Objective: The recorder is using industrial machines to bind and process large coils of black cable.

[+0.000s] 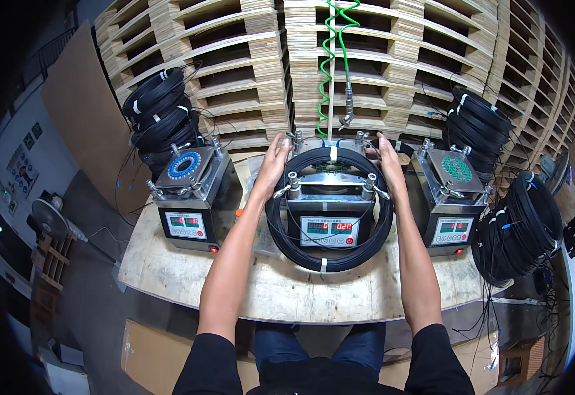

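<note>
While left hand (273,166) and right hand (388,163) flank it unclenched, cable coil (384,224), seen face-on

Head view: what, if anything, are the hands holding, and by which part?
Cannot be told: left hand and right hand flank the black cable coil near its top, contact unclear.

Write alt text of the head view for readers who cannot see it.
A person's left hand and right hand flank a black cable coil at the middle machine of three with digital displays; stacked wooden pallets stand behind the worktable.
</note>
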Action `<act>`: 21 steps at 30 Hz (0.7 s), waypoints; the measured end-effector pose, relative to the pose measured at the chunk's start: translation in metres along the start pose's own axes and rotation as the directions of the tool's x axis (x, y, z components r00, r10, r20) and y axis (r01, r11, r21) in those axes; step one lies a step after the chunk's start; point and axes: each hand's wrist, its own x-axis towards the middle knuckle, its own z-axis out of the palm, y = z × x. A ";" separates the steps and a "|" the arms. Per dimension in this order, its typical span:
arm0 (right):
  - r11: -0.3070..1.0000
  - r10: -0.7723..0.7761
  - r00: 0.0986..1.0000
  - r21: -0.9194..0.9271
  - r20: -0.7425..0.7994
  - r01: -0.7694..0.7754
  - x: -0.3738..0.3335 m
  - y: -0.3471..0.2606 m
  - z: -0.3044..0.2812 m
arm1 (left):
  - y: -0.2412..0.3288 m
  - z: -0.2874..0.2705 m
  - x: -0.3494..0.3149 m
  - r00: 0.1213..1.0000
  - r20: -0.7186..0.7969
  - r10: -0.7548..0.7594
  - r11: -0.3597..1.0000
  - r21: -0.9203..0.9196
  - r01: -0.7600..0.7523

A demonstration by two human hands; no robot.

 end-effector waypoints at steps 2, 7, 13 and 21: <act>0.998 -0.021 1.000 -0.062 -0.003 0.021 0.003 0.003 -0.006 | 0.002 0.002 0.000 0.999 0.048 -0.004 1.000 -0.011 0.005; 0.993 -0.044 0.999 -0.112 -0.008 0.043 0.002 0.004 -0.003 | -0.008 -0.002 0.006 0.998 0.057 -0.009 0.998 -0.057 0.012; 0.999 0.004 0.999 -0.033 0.037 -0.003 -0.005 -0.008 0.000 | -0.005 -0.003 0.003 0.998 0.033 -0.045 0.996 -0.072 0.048; 1.000 -0.006 1.000 -0.011 -0.008 0.006 -0.005 -0.007 0.000 | 0.002 0.001 -0.001 0.999 -0.016 -0.035 0.999 -0.007 0.035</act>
